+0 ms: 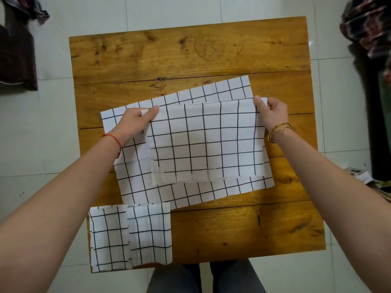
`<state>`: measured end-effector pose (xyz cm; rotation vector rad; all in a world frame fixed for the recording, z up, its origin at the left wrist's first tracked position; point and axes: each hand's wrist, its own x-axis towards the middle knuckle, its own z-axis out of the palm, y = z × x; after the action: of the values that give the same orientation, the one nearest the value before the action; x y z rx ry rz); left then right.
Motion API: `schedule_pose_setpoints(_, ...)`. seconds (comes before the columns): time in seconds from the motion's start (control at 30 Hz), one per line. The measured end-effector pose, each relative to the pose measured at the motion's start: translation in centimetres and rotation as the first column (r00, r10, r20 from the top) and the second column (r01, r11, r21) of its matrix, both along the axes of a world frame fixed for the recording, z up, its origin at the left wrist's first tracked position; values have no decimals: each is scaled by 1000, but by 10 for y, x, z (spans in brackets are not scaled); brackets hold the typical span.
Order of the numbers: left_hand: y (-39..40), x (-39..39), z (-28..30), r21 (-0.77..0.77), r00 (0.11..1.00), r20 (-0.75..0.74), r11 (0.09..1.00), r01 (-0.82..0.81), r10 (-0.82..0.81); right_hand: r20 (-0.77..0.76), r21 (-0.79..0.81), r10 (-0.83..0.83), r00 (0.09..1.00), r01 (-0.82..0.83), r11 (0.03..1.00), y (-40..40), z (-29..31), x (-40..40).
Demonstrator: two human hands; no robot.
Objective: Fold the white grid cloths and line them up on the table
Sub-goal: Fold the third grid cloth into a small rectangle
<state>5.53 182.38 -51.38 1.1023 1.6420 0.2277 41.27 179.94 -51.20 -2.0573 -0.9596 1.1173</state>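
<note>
A white grid cloth (203, 142), folded over into a wide band, hangs lifted above the wooden table (190, 53). My left hand (135, 123) pinches its upper left corner and my right hand (273, 113) pinches its upper right corner. Under it an unfolded grid cloth (190, 193) lies flat and slanted across the table's middle. Two folded grid cloths sit side by side at the near left corner: one (109, 237) at the edge, the other (150, 233) to its right, touching it.
The table stands on a pale tiled floor (338, 115). Dark clothing (17, 60) lies on the floor at the far left, patterned fabric (368, 28) hangs at the far right, and a small box (357, 173) rests low at the right. My legs (203, 278) are at the table's near edge.
</note>
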Motion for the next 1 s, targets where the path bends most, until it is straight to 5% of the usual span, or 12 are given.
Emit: schedule_pose_setpoints(1.0,-16,-11,-12,50,989,66,990,-135,132,-23,-4,-88,996,88,996,-2,-16,-5)
